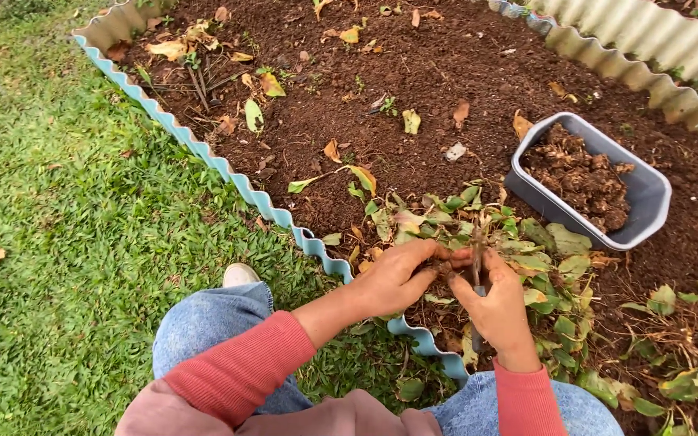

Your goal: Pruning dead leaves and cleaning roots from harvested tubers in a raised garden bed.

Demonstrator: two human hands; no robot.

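- L hand (393,278) over the inner side of the bed edge, fingers curled, thumb and fingertips pinching a thin brown stem (444,257) of the leafy plant clump (478,230).
- R hand (494,311) just beside L hand, fingertips nearly touching it; closed in a fist around a slim dark tool (477,278) w/ a blue-grey handle end showing below the palm. Tool type: can't tell, mostly hidden by fingers.
- Tool tip points up into the clump, right at the stem the L hand pinches.
- Plant clump lies on the soil (414,73) in front of both hands: green + yellowing leaves, dry brown bits, spreads to the right toward more cut foliage (688,371).
- Grey plastic tub (648,190) on soil, up-right of the hands, near the clump but apart from the hands; holds brown knobbly root-like pieces (579,178), tilted a bit.
- Raised bed w/ wavy light-blue edging (228,171) running diagonally; second corrugated wall (648,56) at top right.
- Scattered dead leaves (171,48) on soil at far left corner.
- Grass (58,242) left of bed.
- Person crouched: blue jeans knee (212,323), red-pink sleeves (244,367), white shoe tip (240,274) on grass just beside edging.
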